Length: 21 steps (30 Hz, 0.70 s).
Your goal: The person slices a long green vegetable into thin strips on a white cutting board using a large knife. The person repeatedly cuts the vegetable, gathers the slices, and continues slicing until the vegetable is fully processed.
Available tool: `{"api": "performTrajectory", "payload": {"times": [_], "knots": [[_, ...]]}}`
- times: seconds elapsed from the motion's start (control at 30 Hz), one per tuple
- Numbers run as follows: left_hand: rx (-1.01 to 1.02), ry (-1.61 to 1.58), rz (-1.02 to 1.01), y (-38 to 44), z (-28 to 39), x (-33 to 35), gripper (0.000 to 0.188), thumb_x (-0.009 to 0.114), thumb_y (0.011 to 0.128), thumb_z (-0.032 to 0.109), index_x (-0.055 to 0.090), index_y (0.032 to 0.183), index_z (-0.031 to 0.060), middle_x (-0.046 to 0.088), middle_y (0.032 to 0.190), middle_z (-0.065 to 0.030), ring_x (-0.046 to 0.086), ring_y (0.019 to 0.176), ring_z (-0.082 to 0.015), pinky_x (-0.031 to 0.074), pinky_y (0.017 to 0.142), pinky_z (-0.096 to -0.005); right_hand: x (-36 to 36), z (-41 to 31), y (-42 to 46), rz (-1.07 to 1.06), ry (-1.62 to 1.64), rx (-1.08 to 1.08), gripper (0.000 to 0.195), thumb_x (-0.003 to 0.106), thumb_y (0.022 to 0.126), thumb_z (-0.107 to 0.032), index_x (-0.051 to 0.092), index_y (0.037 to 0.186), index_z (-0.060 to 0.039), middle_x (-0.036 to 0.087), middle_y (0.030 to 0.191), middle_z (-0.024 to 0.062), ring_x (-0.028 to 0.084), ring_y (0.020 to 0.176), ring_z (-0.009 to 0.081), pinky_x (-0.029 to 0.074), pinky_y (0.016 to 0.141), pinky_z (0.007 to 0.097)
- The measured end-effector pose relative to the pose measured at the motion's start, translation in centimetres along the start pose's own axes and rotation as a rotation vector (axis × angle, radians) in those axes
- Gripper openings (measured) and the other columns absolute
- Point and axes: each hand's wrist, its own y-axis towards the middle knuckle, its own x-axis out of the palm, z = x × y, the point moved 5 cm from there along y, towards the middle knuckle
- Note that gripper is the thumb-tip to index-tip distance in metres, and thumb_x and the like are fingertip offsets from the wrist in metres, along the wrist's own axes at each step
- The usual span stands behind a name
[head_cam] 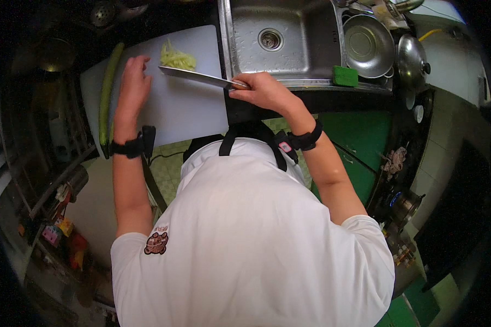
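My right hand (264, 93) grips the handle of a broad kitchen knife (198, 77). Its blade reaches left over a white cutting board (188, 110), with the tip beside a small heap of pale green shredded vegetable (178, 58). Over the left part of the board is my left hand (134, 88), thumb apart from the fingers and nothing visible in it. A long green cucumber (107, 98) lies along the board's left side, just left of that hand. Part of another green piece (111, 131) shows beside my left wrist, mostly hidden by it.
Right of the board is a stainless steel sink (266, 67). A green sponge (345, 76) rests on its front rim, near a metal pan (368, 47) and a domed lid (411, 57). Green cabinet doors (358, 135) stand below the counter.
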Motion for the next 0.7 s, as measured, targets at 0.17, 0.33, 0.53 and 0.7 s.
{"api": "performTrajectory", "payload": {"times": [0.17, 0.33, 0.53, 0.7], "knots": [[-0.098, -0.254, 0.017, -3.5, -0.5, -0.7, 0.034, 0.065, 0.093, 0.002, 0.064, 0.126, 0.0009, 0.062, 0.123, -0.0160, 0.065, 0.110, -0.0309, 0.054, 0.094, -0.0401, 0.8, -0.4, -0.6, 0.000, 0.047, -0.003, 0.039, 0.075, 0.090, -0.036, 0.070, 0.111, -0.0034, 0.071, 0.092, 0.0232, 0.069, 0.084, 0.0383, 0.053, 0.077, 0.0429], [-0.008, 0.008, 0.376, -8.2, -3.1, -2.5, 0.030, 0.069, 0.092, 0.007, 0.067, 0.122, 0.0042, 0.066, 0.123, -0.0161, 0.064, 0.113, -0.0365, 0.051, 0.099, -0.0440, 2.0, -1.3, -1.3, -0.002, 0.047, 0.080, 0.043, 0.073, 0.094, -0.031, 0.068, 0.121, 0.0009, 0.074, 0.097, 0.0183, 0.069, 0.084, 0.0260, 0.054, 0.078, 0.0395], [-0.083, 0.095, 0.233, -7.9, -5.0, -0.7, 0.048, 0.075, 0.090, 0.017, 0.061, 0.135, 0.0070, 0.061, 0.135, -0.0185, 0.056, 0.125, -0.0404, 0.047, 0.105, -0.0488, 3.5, -0.6, -2.8, -0.001, 0.171, 0.170, 0.036, 0.073, 0.095, -0.022, 0.068, 0.124, 0.0001, 0.063, 0.083, 0.0042, 0.053, 0.075, 0.0099, 0.049, 0.070, 0.0283], [-0.072, 0.136, 0.282, -7.4, -7.6, 0.4, 0.051, 0.074, 0.091, 0.016, 0.058, 0.139, 0.0089, 0.061, 0.131, -0.0188, 0.057, 0.120, -0.0413, 0.049, 0.101, -0.0503, 5.3, -1.5, -2.0, 0.020, 0.188, 0.143, 0.035, 0.074, 0.095, -0.023, 0.067, 0.119, 0.0017, 0.059, 0.081, 0.0017, 0.049, 0.074, 0.0101, 0.047, 0.068, 0.0278]]}}
